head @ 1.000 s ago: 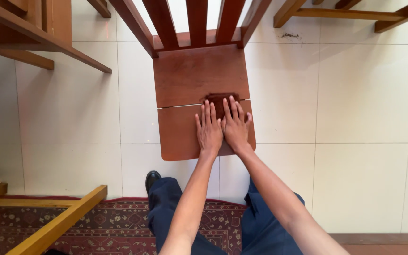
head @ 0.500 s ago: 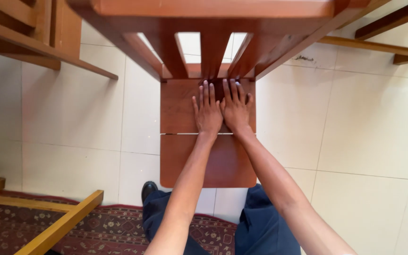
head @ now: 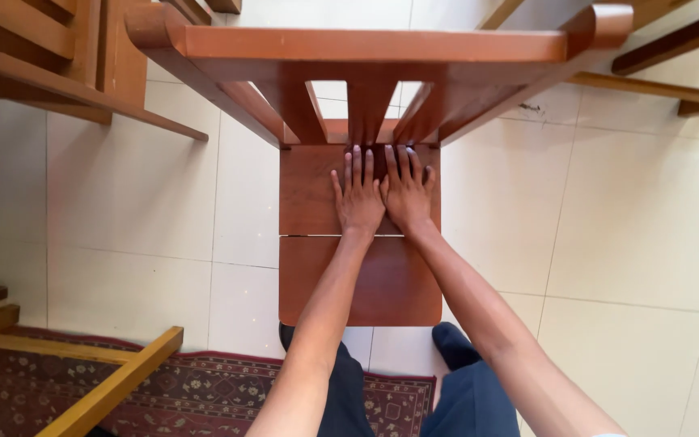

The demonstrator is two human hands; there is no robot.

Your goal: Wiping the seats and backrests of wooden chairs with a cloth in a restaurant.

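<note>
A reddish-brown wooden chair seat point(head: 309, 194) lies below me, its slatted backrest point(head: 374, 44) across the top of the view. My left hand point(head: 358, 202) and my right hand point(head: 407, 194) lie flat side by side on the rear half of the seat, fingertips close to the backrest slats. Both press on a dark brown cloth point(head: 379, 160). Only a thin strip of it shows between the two hands; the rest is hidden under my fingers.
Pale tile floor point(head: 608, 210) surrounds the chair. Other wooden furniture frames stand at the top left point(head: 42, 65) and top right point(head: 673, 48). A patterned red rug point(head: 188, 388) and a yellow wooden bar point(head: 107, 388) lie at the bottom left, near my dark shoe point(head: 455, 344).
Both hands slid the cloth from the middle of the seat to its rear by the backrest. The view tilted so the chair's top rail came into sight.
</note>
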